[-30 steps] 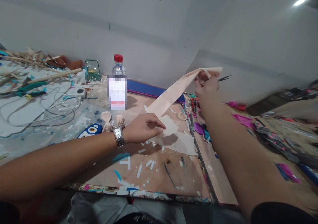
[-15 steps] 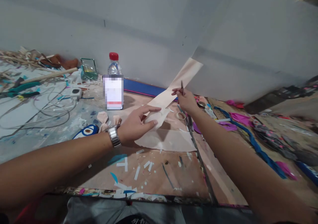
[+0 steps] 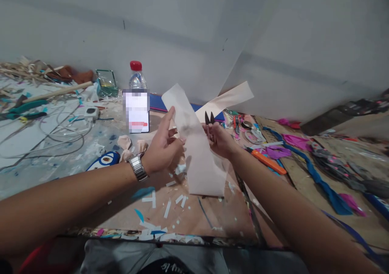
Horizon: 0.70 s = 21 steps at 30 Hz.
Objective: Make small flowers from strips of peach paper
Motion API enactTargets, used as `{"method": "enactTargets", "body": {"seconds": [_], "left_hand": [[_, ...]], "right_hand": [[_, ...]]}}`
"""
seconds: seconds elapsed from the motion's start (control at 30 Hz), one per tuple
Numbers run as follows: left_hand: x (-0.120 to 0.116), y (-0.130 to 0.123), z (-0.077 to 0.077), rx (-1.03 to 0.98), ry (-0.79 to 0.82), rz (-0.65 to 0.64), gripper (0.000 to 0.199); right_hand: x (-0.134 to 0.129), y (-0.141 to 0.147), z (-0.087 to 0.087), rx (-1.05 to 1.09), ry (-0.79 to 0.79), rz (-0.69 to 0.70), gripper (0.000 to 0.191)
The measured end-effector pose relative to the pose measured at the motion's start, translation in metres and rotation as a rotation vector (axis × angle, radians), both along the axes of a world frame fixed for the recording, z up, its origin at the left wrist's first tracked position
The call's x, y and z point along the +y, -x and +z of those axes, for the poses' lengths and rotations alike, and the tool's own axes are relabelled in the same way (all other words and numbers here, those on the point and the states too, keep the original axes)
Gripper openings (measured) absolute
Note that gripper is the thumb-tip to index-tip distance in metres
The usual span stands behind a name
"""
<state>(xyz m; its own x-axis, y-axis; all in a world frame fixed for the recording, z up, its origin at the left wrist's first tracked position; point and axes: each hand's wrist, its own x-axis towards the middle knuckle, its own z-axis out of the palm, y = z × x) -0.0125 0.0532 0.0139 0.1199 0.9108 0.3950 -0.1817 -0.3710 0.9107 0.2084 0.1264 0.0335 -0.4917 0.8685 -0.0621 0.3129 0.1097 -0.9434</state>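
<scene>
A long white strip, thin like paper or cloth, is upright in the middle, its lower end near the board. My left hand grips its left edge, thumb in front and index finger stretched up along it. Small thread snips with two dark pointed blades, slightly apart, stick up from my right hand. That hand is closed round the snips at the strip's right edge; whether it also pinches the strip I cannot tell. A second pale strip slants up to the right behind; where it joins is hidden.
A phone stands against a red-capped bottle at the back. Scraps litter the board before me. Right lies an orange cutter; left are cables and green-handled pliers. A grey wall rises behind.
The white strip has swung from lying low to standing upright between my hands. My right hand has come down and left, its snips now showing both blades. The rear strip tilts lower.
</scene>
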Motion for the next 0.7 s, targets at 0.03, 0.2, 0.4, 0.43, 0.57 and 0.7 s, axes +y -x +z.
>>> {"method": "enactTargets", "body": {"seconds": [0.03, 0.2, 0.4, 0.43, 0.57, 0.7], "left_hand": [[0.001, 0.000, -0.001, 0.025, -0.015, 0.017, 0.083], [0.003, 0.002, -0.004, 0.082, -0.084, 0.063, 0.082], [-0.002, -0.001, 0.000, 0.008, -0.041, -0.018, 0.085], [-0.003, -0.002, 0.000, 0.004, -0.040, -0.016, 0.084], [-0.008, -0.004, 0.007, -0.003, -0.047, -0.001, 0.082], [-0.007, -0.003, 0.021, -0.034, -0.129, 0.044, 0.080]], "right_hand": [[-0.009, 0.000, 0.002, 0.049, 0.002, -0.004, 0.096], [-0.035, -0.008, 0.003, 0.113, 0.101, -0.133, 0.053], [-0.043, -0.033, -0.003, 0.160, 0.237, -0.212, 0.043], [-0.045, -0.036, -0.002, 0.188, 0.254, -0.220, 0.045], [-0.057, -0.041, 0.006, 0.311, 0.295, -0.257, 0.049], [-0.063, -0.046, 0.015, 0.355, 0.347, -0.225, 0.052]]}}
